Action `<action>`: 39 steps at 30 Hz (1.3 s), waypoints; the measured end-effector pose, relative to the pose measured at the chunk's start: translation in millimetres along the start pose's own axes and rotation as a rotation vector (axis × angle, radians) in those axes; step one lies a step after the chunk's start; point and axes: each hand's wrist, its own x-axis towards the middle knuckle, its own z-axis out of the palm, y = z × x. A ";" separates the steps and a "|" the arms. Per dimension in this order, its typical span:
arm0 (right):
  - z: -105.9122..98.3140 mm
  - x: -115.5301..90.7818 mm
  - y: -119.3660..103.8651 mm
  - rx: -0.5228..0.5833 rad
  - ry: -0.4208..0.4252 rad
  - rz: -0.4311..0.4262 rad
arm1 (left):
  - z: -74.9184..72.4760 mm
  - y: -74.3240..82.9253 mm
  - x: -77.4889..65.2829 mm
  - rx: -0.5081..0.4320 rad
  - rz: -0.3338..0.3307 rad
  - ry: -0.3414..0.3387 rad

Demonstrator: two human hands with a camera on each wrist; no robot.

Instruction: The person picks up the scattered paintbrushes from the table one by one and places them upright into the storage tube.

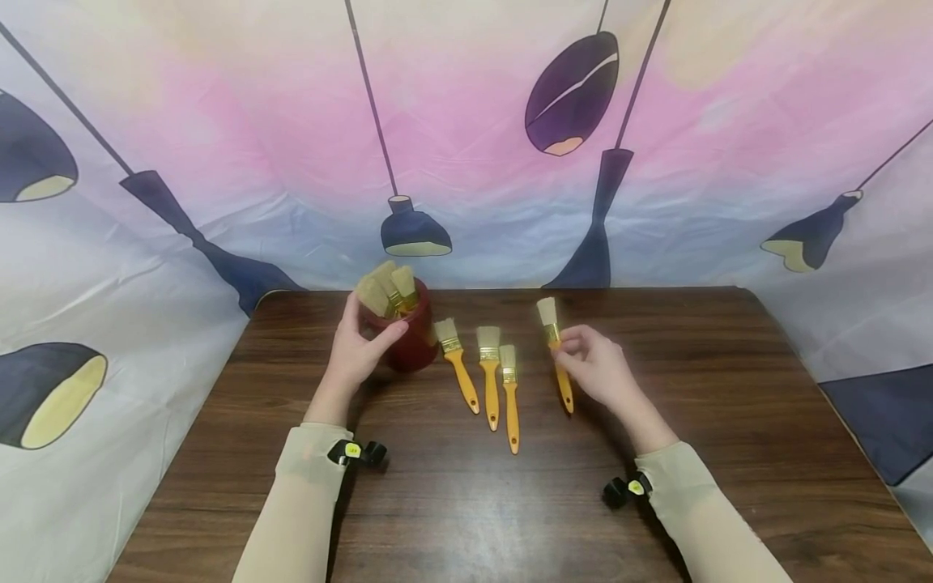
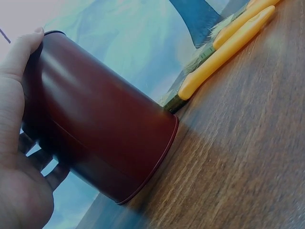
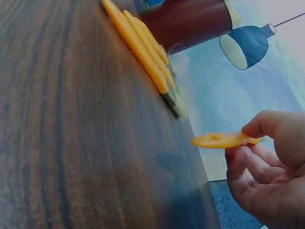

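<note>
My left hand [image 1: 355, 346] grips a dark red cup [image 1: 417, 340] near its rim, thumb on the near side and fingers around the far side. Several paintbrushes [image 1: 394, 287] stand in the cup with their pale bristles up. In the left wrist view the cup [image 2: 100, 114] stands on the wood. My right hand [image 1: 599, 364] pinches the yellow handle of a paintbrush [image 1: 564, 385], bristles pointing away from me. The right wrist view shows that handle [image 3: 217, 140] between thumb and fingers, above the table. Three more paintbrushes [image 1: 462, 376] lie side by side right of the cup.
The dark wooden table [image 1: 466, 502] ends at a hanging cloth [image 1: 481, 178] printed with lamps, which also drapes along the sides. Each wrist wears a small black camera [image 1: 374, 453] on a strap over a pale sleeve [image 1: 692, 486].
</note>
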 end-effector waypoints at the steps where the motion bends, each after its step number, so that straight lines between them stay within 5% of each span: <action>1: -0.8 0.2 -1.3 0.013 0.002 -0.001 | -0.4 -4.3 1.1 0.003 -0.001 0.001; 13: -7.0 -2.2 -20.4 0.081 0.064 -0.038 | -2.9 -10.7 0.6 -0.022 0.007 -0.007; 20: -4.1 8.1 -37.5 0.221 0.075 -0.056 | -1.1 -4.1 -1.3 -0.025 -0.011 -0.016; 30: 1.7 53.9 -115.9 0.270 0.078 -0.210 | -1.9 18.9 -7.5 -0.035 -0.020 -0.017; 39: 25.6 92.1 -176.9 0.379 0.050 -0.247 | -2.5 -13.0 -0.1 -0.033 -0.015 -0.006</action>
